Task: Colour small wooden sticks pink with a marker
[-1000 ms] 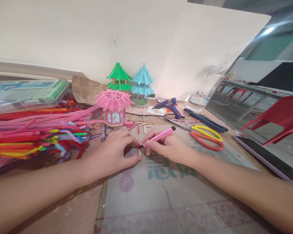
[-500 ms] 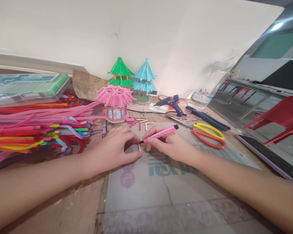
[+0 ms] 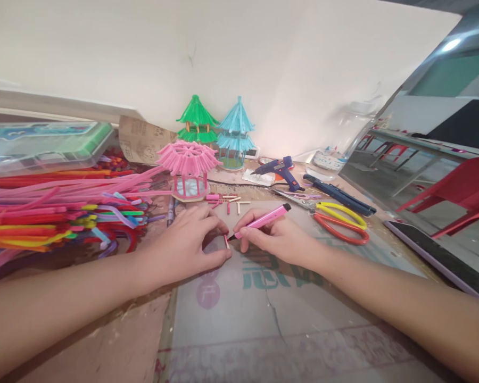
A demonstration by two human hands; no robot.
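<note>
My left hand (image 3: 183, 242) pinches a small short stick (image 3: 226, 241) between thumb and forefinger, holding it down on the grey cutting mat (image 3: 271, 308). My right hand (image 3: 277, 236) grips a pink marker pen (image 3: 263, 218) with its tip touching that stick. Just beyond my fingers lie several more short sticks (image 3: 231, 201), some pink and some bare wood. Behind them stands a pink pavilion model (image 3: 188, 170) made of straws.
A heap of coloured straws (image 3: 56, 213) fills the left side, with a clear plastic box (image 3: 40, 146) behind it. Green (image 3: 197, 123) and blue (image 3: 235, 130) pavilion models stand at the wall. A blue glue gun (image 3: 280, 171), yellow-and-red scissors (image 3: 339, 221) and dark pliers (image 3: 337, 194) lie to the right.
The pen tip has shifted slightly along the stick; both hands stay in place. The camera view tilted down a little since the earliest frame.
</note>
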